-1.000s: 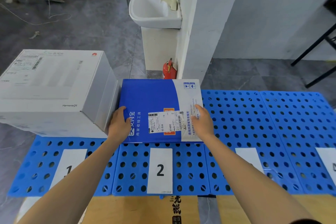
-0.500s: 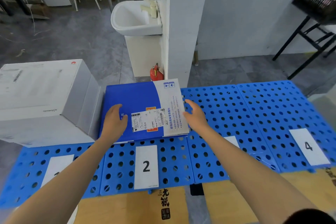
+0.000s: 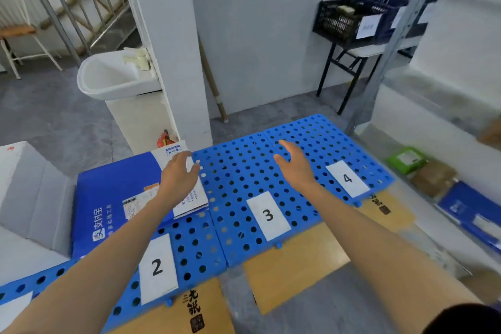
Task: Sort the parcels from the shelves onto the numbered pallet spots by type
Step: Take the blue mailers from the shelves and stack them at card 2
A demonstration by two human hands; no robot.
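Small storage or parcel-sorting room, utilitarian. Grey stone-look floor [image 3: 54, 116], plain white walls. Blue perforated plastic pallet [image 3: 244, 171] laid on the floor with paper number labels 2 [image 3: 157, 267], 3 [image 3: 268, 215], 4 [image 3: 347, 178]. Flattened cardboard [image 3: 292, 260] under its near edge. Metal shelving [image 3: 401, 35] on the right, low shelf holding green, brown and blue parcels [image 3: 433, 179]. Black crate [image 3: 349, 19] on a folding table far right. White wall sink [image 3: 113, 81] beside a pillar, red fire extinguisher [image 3: 164, 138] below it, stair railing [image 3: 67, 8] and a stool [image 3: 19, 35] far left.
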